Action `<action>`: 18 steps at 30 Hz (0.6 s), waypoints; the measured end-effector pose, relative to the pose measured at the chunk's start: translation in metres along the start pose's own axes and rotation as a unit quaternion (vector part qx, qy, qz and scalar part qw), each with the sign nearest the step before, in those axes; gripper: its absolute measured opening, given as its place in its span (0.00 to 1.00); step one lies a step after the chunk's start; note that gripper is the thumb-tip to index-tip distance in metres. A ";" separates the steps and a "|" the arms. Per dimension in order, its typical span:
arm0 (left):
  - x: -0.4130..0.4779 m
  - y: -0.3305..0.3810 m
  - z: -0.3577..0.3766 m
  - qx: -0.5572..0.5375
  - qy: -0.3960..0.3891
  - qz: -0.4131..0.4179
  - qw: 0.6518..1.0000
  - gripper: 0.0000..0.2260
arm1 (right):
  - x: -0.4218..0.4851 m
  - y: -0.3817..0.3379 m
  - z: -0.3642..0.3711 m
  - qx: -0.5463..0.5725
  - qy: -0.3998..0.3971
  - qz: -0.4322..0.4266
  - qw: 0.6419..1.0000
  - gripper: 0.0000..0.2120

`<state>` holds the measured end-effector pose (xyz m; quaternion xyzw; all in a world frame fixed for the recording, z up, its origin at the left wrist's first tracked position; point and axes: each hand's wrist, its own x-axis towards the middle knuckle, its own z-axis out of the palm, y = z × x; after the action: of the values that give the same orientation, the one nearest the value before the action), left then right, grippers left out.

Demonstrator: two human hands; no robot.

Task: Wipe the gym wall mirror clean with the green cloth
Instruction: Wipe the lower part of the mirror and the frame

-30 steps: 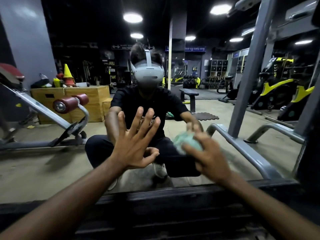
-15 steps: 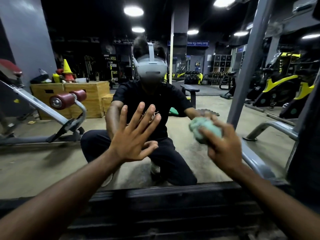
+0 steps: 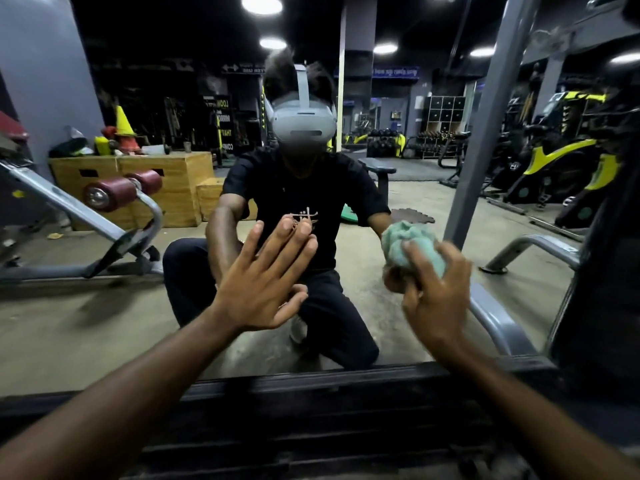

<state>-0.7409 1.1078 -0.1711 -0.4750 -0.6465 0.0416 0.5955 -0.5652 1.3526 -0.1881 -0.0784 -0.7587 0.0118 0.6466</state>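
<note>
You are holding your left hand (image 3: 258,289) flat against the mirror (image 3: 86,341), fingers straight and pointing toward 1 o'clock. Its grip is spread apart and is carrying nothing. At 3 o'clock from it, well apart, your right hand (image 3: 436,299) is pressing the green cloth (image 3: 408,244) to the glass, with its grip clamped on the wad and the fingers curled over the near side. The cloth is bunched into a lump, so it is showing little long axis. Its wider span is running roughly from 10 o'clock to 4 o'clock, and the loose folds are sticking out past your fingertips toward 11 o'clock. The mirror's dark lower frame (image 3: 311,379) is lying at 6 o'clock, below both hands.
</note>
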 end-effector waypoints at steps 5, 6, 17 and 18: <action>0.001 -0.001 -0.002 0.003 0.007 0.010 1.000 0.37 | -0.037 -0.013 0.014 -0.005 -0.132 -0.186 0.974 0.19; 0.001 -0.002 -0.003 0.001 0.009 0.010 1.000 0.37 | -0.021 -0.004 0.008 -0.004 -0.157 -0.196 0.968 0.15; -0.001 -0.002 -0.003 -0.029 0.000 0.006 1.000 0.36 | -0.069 -0.050 0.014 0.027 -0.123 -0.080 0.989 0.23; -0.001 -0.002 -0.003 -0.028 0.002 0.005 1.000 0.36 | -0.060 -0.039 0.006 0.017 -0.143 -0.122 0.982 0.21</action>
<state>-0.7396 1.1044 -0.1701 -0.4947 -0.6440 0.0259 0.5830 -0.5656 1.3068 -0.2430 0.0285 -0.8467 -0.0429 0.5295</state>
